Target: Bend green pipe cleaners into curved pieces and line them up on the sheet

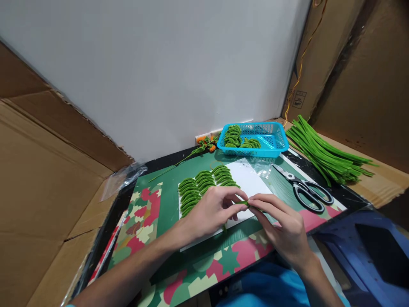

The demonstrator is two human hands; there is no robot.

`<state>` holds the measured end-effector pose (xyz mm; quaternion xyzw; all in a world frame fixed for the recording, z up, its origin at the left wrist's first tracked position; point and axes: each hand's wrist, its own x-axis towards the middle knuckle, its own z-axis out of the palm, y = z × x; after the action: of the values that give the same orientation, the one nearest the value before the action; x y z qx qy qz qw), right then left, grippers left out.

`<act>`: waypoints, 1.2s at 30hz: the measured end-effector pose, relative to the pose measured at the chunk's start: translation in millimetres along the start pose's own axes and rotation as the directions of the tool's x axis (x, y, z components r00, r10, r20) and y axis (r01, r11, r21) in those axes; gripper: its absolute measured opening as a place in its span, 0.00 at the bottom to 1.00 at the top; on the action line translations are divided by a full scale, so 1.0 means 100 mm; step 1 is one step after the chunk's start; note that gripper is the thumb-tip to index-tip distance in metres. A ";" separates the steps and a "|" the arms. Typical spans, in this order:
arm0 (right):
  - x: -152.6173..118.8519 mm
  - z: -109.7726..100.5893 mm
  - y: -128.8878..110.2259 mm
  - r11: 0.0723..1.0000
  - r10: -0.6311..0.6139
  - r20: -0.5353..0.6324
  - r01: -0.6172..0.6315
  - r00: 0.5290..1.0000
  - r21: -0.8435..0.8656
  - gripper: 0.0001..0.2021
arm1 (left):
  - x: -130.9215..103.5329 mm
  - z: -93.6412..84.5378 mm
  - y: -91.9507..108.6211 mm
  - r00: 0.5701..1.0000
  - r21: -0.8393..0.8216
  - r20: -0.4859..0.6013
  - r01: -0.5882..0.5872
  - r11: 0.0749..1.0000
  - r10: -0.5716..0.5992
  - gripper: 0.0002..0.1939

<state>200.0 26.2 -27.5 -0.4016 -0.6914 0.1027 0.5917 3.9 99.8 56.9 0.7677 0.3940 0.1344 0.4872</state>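
My left hand (214, 213) and my right hand (284, 221) meet over a white sheet (244, 177). Between their fingertips they pinch a short green pipe cleaner (243, 203). Part of it is hidden by the fingers. Left of and behind my hands, rows of bent green pipe cleaner pieces (204, 181) lie on the sheet in three columns. My left hand covers some of that area. To the right of my right hand lie scissors (295, 183) with black and grey handles, their blades pointing away from me.
A blue plastic basket (284, 145) at the back holds more bent green pieces. Long green pipe cleaners (326, 149) lie in a bundle at right. An orange-and-green stem (201, 147) rests left of the basket. Cardboard (47, 170) and a white wall (159, 72) enclose the table.
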 end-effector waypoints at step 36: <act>-0.06 0.08 -0.13 0.905 0.408 -0.120 -0.382 0.905 0.188 0.06 | -0.11 0.20 0.02 0.955 0.218 -0.090 -0.256 0.942 0.281 0.11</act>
<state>187.1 16.2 -26.5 -0.4915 -0.5363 0.2441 0.6412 9.4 78.5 50.3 0.8508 0.3257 0.2044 0.3582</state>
